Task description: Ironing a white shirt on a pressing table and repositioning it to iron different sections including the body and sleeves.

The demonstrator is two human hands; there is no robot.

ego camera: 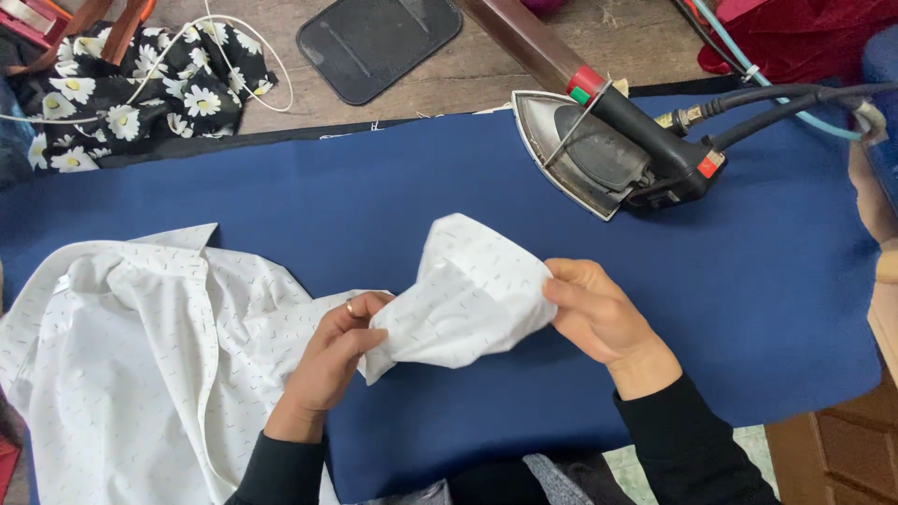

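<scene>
A white shirt with small dark flecks lies crumpled over the left part of a blue ironing surface. One sleeve of it is lifted off the cloth between my two hands. My left hand, with a ring on one finger, pinches the sleeve's left edge. My right hand grips the sleeve's right end, fingers curled over the fabric. A black steam iron lies tipped on its side at the far right of the blue surface, soleplate facing left, away from both hands.
Hoses and a cable run from the iron to the right. A black pad lies on the wooden floor beyond the table. Black daisy-print fabric sits at the far left. Red cloth is at the top right.
</scene>
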